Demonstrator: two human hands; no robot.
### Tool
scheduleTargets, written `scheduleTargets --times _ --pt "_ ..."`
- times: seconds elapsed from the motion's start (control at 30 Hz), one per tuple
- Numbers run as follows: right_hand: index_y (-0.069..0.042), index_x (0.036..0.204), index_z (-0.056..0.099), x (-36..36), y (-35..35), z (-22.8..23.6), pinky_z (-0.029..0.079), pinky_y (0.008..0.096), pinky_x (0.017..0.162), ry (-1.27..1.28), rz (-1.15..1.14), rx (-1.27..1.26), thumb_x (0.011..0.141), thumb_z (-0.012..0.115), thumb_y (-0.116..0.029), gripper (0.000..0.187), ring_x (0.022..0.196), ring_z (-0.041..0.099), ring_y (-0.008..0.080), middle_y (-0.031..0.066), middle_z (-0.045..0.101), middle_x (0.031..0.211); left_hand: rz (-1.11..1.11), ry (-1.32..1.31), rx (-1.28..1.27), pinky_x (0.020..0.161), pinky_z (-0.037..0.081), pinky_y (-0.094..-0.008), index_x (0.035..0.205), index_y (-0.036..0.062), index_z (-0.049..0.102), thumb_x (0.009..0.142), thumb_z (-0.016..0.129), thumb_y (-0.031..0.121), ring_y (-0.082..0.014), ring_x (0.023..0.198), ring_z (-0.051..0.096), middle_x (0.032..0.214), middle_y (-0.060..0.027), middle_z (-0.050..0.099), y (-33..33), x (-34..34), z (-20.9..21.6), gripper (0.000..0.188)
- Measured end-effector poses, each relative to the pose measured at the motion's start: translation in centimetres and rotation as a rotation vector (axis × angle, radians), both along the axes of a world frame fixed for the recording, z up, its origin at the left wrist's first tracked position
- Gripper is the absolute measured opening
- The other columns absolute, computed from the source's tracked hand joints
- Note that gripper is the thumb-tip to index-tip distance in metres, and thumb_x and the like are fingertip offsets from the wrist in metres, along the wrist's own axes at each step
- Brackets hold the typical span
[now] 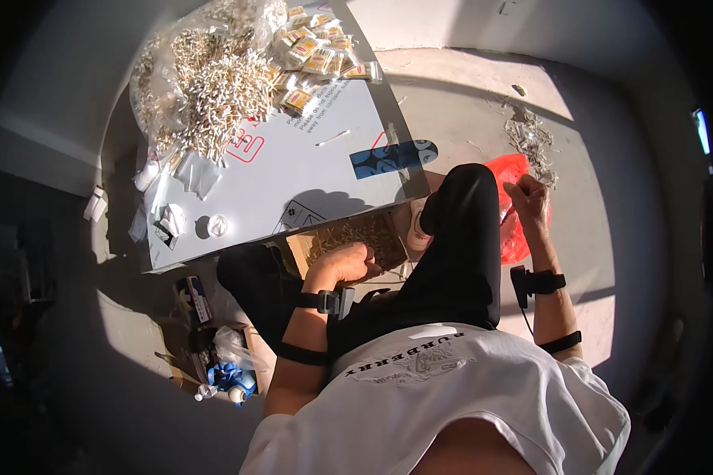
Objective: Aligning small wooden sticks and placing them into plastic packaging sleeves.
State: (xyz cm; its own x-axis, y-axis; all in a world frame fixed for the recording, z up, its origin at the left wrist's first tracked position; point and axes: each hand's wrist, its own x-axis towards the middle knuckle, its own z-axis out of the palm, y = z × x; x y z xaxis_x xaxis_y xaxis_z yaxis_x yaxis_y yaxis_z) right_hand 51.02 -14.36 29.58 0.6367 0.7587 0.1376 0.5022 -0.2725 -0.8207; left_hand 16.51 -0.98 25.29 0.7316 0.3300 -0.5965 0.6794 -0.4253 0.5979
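Note:
My left hand (352, 262) is closed, fingers curled, over an open cardboard box (299, 252) below the table edge. Many thin cotton swabs (355, 234) lie loose inside that box. Whatever those fingers may hold is too small to make out. Out to the right, beside my knee, my right hand (529, 199) pinches the upper part of a red plastic bag (515, 244). The bag hangs down by my leg, and its contents are hidden.
On the table (245, 190) are a big heap of cotton swabs (222, 95) in clear plastic, several small packs (301, 99), one loose swab (333, 138) and a blue patterned strip (392, 159). Scraps (531, 142) litter the floor at right. A box of odds (234, 380) stands lower left.

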Motion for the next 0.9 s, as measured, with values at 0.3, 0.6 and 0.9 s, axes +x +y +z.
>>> scheduleTargets --times 0.3,0.6,0.9 --pt "0.002 0.087 0.064 -11.1 15.7 -2.1 0.05 0.035 0.068 0.123 0.602 -0.179 0.076 0.062 -0.005 0.013 0.076 0.065 0.0272 0.0134 0.065 0.076 0.217 -0.282 0.29 0.075 0.048 -0.0426 0.1 -0.0012 0.058 0.08 0.068 0.017 -0.0369 0.09 0.06 0.094 -0.0192 0.062 -1.5 -11.0 9.6 0.028" --pt "-0.012 0.085 0.068 -15.6 26.9 -7.8 0.047 0.0371 0.085 -0.391 0.608 -0.054 0.075 0.065 -0.015 0.011 0.101 0.054 0.0298 0.0097 0.06 0.096 0.931 -0.232 0.318 0.075 0.048 -0.027 0.112 -0.0032 0.058 0.09 0.06 0.012 -0.0126 0.082 0.059 0.091 -0.0074 0.064 4.8 -29.0 15.7 0.027" --pt "-0.006 0.096 0.062 -16.7 25.5 -9.6 0.047 0.0389 0.086 -0.468 0.46 -0.077 0.076 0.067 -0.016 0.023 0.102 0.053 0.0315 0.0107 0.056 0.101 0.977 -0.367 0.428 0.081 0.049 -0.0273 0.115 -0.0029 0.056 0.094 0.055 0.022 -0.0158 0.089 0.062 0.099 -0.0102 0.065 11.4 -30.1 24.1 0.032"
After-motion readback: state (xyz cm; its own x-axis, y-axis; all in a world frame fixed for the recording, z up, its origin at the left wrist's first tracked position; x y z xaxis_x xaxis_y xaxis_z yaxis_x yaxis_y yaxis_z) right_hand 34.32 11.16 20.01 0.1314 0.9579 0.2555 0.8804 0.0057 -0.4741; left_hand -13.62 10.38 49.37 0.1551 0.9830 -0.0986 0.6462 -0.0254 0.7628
